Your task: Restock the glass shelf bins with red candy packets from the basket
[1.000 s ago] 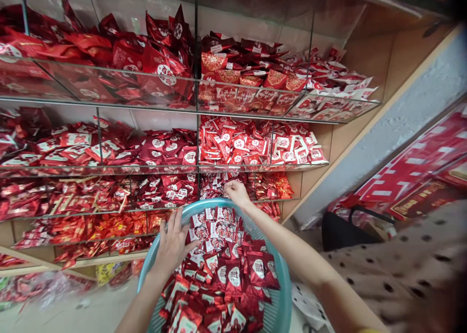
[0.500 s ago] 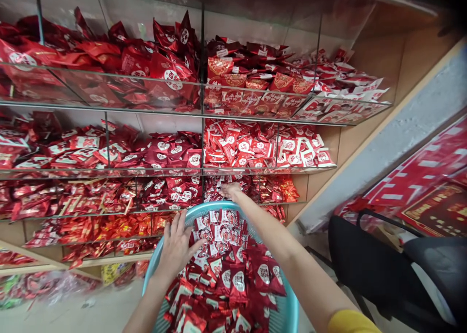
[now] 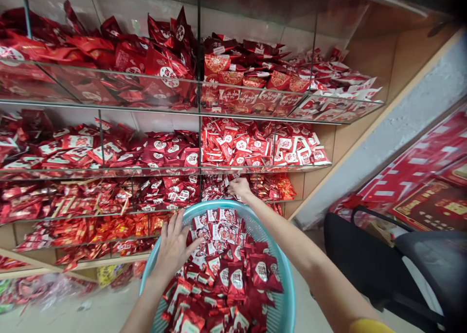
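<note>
Packets [image 3: 224,233] in red and white wrappers lie heaped in a blue basket [image 3: 290,294], seen in the head view in front of shelves [image 3: 374,50] filled with more packets. The left hand [image 3: 175,248] is open, fingers spread over the basket's left rim, thumb above the heap. Beyond the far rim, the right hand [image 3: 240,187] is at a lower shelf, fingers curled beside small packets; whether it grips one, I cannot tell. A black chair [image 3: 368,265] stands to the right.
</note>
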Motion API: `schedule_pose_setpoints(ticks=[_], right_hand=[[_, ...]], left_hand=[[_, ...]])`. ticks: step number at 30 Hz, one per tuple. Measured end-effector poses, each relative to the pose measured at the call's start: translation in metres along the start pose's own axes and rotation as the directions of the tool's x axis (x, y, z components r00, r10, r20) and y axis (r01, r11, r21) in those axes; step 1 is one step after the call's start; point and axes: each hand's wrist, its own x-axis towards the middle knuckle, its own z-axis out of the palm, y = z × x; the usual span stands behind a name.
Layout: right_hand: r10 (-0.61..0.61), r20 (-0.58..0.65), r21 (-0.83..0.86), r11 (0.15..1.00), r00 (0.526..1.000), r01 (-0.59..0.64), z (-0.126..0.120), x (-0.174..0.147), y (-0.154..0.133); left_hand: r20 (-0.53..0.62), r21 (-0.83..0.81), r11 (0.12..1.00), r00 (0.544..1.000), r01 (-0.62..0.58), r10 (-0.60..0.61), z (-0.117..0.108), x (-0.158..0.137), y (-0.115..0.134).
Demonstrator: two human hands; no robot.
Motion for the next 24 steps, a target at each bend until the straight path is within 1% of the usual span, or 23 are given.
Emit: schedule_pose_setpoints(ticks=[2,3,4,5,6,7,8,9,11,12,14,15,16,17,19,21,23,24], right_hand=[[-0.107,-0.024,-0.073,0.992,0.994,0.105,-0.011,-0.016,-0.003],[-0.187,-0.024,-0.143,0.973,0.982,0.182,-0.016,-0.025,-0.004],[-0.283,-0.009,-0.24,0.932,0.959,0.272,-0.021,-0.035,-0.006],[-0.384,0.024,-0.352,0.861,0.923,0.367,-0.025,-0.046,-0.008],[-0.477,0.072,-0.458,0.764,0.876,0.454,-0.028,-0.055,-0.011],[-0.552,0.129,-0.539,0.658,0.823,0.526,-0.03,-0.065,-0.013],[-0.602,0.181,-0.584,0.57,0.777,0.578,-0.031,-0.073,-0.015],[-0.633,0.215,-0.592,0.522,0.744,0.614,-0.032,-0.081,-0.017],[-0.674,0.268,-0.545,0.484,0.689,0.685,-0.033,-0.093,-0.02],[-0.687,0.288,-0.502,0.485,0.667,0.716,-0.032,-0.098,-0.021],[-0.706,0.307,-0.394,0.517,0.639,0.76,-0.031,-0.105,-0.021],[-0.71,0.3,-0.335,0.547,0.637,0.767,-0.031,-0.107,-0.02],[-0.708,0.281,-0.28,0.585,0.648,0.761,-0.029,-0.109,-0.019],[-0.697,0.251,-0.229,0.632,0.672,0.741,-0.028,-0.11,-0.017],[-0.641,0.184,-0.102,0.741,0.745,0.663,-0.022,-0.111,-0.012],[-0.524,0.174,0.09,0.852,0.834,0.516,-0.015,-0.11,-0.006],[-0.354,0.243,0.268,0.919,0.903,0.289,-0.005,-0.111,0.001],[-0.256,0.286,0.325,0.932,0.923,0.158,0.0,-0.111,0.004]], left_hand=[[0.003,0.003,1.0,1.0,0.001,-0.001,0.001,0.0,-0.001],[0.008,0.007,1.0,1.0,0.002,-0.002,0.001,0.0,-0.001],[0.014,0.012,1.0,1.0,0.003,-0.003,0.0,0.0,-0.001],[0.019,0.014,1.0,1.0,0.006,-0.006,0.0,0.0,-0.001],[0.025,0.013,1.0,1.0,0.011,-0.011,-0.001,0.0,0.0],[0.03,0.008,1.0,0.999,0.018,-0.018,-0.001,0.001,0.0],[0.034,0.0,1.0,0.999,0.027,-0.027,-0.003,0.001,0.001],[0.037,-0.011,0.999,0.999,0.037,-0.037,-0.004,0.002,0.001],[0.039,-0.033,0.998,0.998,0.058,-0.057,-0.006,0.003,0.003],[0.039,-0.044,0.997,0.997,0.069,-0.067,-0.007,0.004,0.004],[0.044,-0.06,0.995,0.996,0.081,-0.078,-0.009,0.004,0.004],[0.046,-0.064,0.995,0.996,0.081,-0.079,-0.01,0.004,0.005],[0.046,-0.064,0.995,0.996,0.078,-0.075,-0.01,0.005,0.005],[0.045,-0.061,0.995,0.996,0.073,-0.071,-0.01,0.005,0.004],[0.036,-0.053,0.996,0.997,0.066,-0.065,-0.009,0.005,0.004],[0.033,-0.049,0.997,0.997,0.065,-0.063,-0.009,0.005,0.004],[0.044,-0.049,0.997,0.997,0.066,-0.063,-0.008,0.005,0.004],[0.05,-0.047,0.997,0.997,0.066,-0.064,-0.008,0.005,0.004]])
